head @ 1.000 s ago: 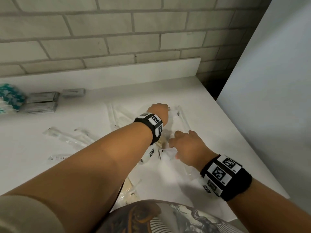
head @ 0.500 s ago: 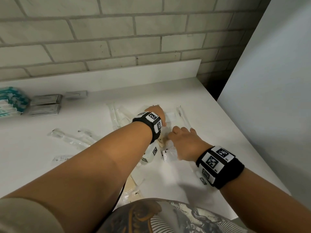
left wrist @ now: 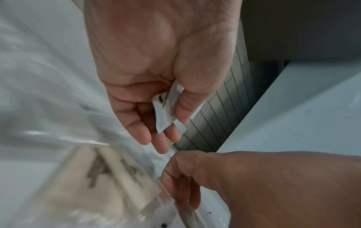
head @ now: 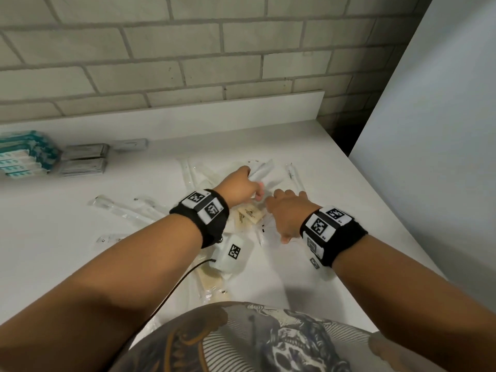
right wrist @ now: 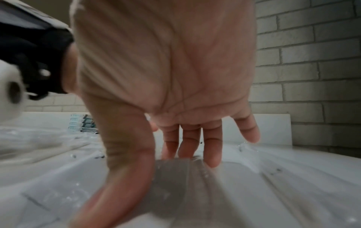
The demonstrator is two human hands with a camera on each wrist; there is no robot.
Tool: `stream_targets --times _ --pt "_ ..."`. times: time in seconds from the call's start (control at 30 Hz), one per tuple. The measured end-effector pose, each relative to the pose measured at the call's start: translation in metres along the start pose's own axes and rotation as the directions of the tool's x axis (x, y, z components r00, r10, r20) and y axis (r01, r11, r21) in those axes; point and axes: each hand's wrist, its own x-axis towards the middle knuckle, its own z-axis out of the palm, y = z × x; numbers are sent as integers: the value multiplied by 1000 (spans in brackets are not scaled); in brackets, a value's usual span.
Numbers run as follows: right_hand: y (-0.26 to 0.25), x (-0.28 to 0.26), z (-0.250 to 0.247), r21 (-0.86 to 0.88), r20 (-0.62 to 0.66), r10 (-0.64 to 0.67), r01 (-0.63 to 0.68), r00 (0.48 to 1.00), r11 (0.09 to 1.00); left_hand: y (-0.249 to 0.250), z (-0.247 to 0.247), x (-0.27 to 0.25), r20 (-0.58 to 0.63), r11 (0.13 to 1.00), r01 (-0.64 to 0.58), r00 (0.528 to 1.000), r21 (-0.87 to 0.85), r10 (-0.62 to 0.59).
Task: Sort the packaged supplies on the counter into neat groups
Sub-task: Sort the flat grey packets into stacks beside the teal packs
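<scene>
While the clear packets (head: 271, 181) are lying jumbled under both hands, the left hand (head: 239, 187) is pinching several between thumb and fingers, probably collecting one kind; the right hand (head: 285, 214) is pressing straight fingers (right wrist: 212, 148) onto another wrapper (right wrist: 175, 182).

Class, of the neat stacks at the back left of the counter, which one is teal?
The teal stack at the far left edge; the two stacks beside it are grey, and the single small pack behind them is grey too.
</scene>
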Motion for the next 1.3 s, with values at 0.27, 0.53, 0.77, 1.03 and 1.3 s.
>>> stream_targets --times 0.27,0.53,0.77,1.03,1.3 --pt "-17 4 -11 3 -10 63 -62 998 998 -21 -27 -54 -80 890 28 994 -454 -72" --pt "-39 -5 -3 115 43 61 -66 997 991 -38 -52 -91 -131 700 11 980 -714 -148" --pt "-39 -40 -42 394 -29 -81 86 996 915 -52 -81 -121 -99 630 9 986 -777 -137" --pt "-95 -67 -81 133 -689 -328 558 646 819 -57 -96 -150 40 568 70 997 -820 -65" --pt "-144 -33 -66 120 -886 -194 613 420 781 -77 -139 -183 16 626 45 999 -778 -52"
